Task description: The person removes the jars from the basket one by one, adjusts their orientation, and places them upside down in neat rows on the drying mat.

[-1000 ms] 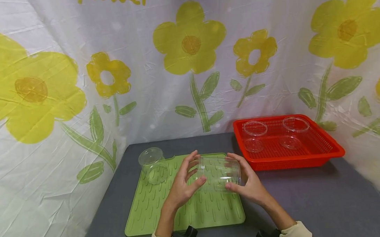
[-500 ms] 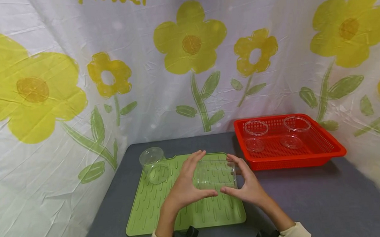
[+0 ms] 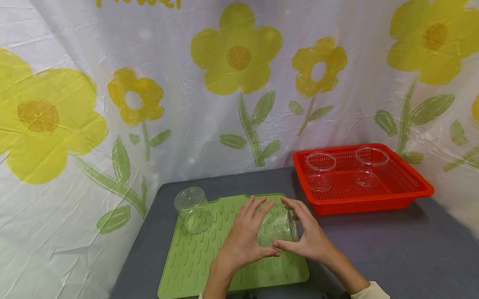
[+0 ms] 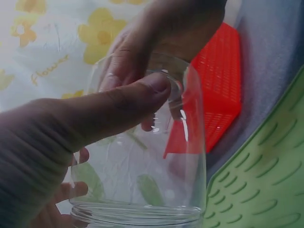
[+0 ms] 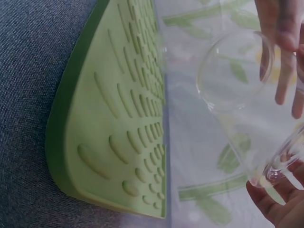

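A clear screw-necked jar [image 3: 279,223] lies sideways in the air above the green ridged mat [image 3: 212,265]. My left hand [image 3: 244,237] is wrapped about its left part, thumb in front and fingers at the far side. At the jar's right end my right hand [image 3: 311,235] holds it between thumb and fingers. The left wrist view shows the jar [image 4: 142,180] with its threaded neck at the bottom; my left thumb [image 4: 128,102] crosses the wall. Behind it, my right hand [image 4: 137,47] grips the closed end.
Another clear jar [image 3: 192,208] stands on the mat's back left corner. To the right, a red perforated basket [image 3: 384,201] contains two clear jars, one on the left [image 3: 320,173] and one on the right [image 3: 370,167]. A white flower-print cloth [image 3: 183,138] hangs behind the grey table [image 3: 366,250].
My left hand has shifted right along the jar and covers more of it, and the two thumbs have come close together. The jars in the basket and on the mat have stayed put.
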`<state>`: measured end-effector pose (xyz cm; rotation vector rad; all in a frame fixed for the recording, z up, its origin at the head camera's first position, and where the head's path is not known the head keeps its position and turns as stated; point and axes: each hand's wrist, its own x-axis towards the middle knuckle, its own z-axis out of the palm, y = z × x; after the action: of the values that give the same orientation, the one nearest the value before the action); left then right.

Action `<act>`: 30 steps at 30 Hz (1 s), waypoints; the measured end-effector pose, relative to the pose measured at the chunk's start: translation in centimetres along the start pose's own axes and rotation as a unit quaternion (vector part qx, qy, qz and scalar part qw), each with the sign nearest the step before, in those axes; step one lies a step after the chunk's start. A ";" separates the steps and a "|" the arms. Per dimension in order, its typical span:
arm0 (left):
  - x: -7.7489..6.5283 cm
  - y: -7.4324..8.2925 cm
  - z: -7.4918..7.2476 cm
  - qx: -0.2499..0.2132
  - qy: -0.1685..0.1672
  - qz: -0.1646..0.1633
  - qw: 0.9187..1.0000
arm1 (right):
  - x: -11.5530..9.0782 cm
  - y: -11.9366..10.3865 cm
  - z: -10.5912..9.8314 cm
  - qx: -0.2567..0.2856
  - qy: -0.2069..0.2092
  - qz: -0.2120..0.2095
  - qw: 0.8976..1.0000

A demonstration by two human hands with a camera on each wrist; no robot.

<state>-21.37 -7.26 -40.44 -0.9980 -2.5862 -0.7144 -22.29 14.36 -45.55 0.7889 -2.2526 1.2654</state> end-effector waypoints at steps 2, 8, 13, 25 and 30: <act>0.0 0.0 0.2 0.009 -0.001 -0.002 1.000 | 0.0 -0.1 -0.1 -0.005 0.002 -0.001 1.000; -0.2 0.0 0.5 0.018 0.000 -0.010 1.000 | 0.1 -0.5 -0.2 -0.016 0.003 0.000 1.000; -0.3 0.0 0.6 0.033 -0.001 -0.013 0.999 | 0.1 -0.8 -0.2 -0.021 0.000 -0.005 1.000; -0.3 -0.2 0.9 0.050 0.025 0.005 0.998 | 0.3 -1.3 -0.3 -0.035 -0.008 -0.007 0.999; -0.5 -0.4 0.9 0.017 0.037 0.005 0.999 | 0.5 -1.4 -0.3 -0.028 -0.015 -0.009 0.999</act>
<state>-21.38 -7.33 -41.57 -0.9559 -2.5197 -0.6892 -21.68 13.92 -44.22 0.8104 -2.2889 1.1855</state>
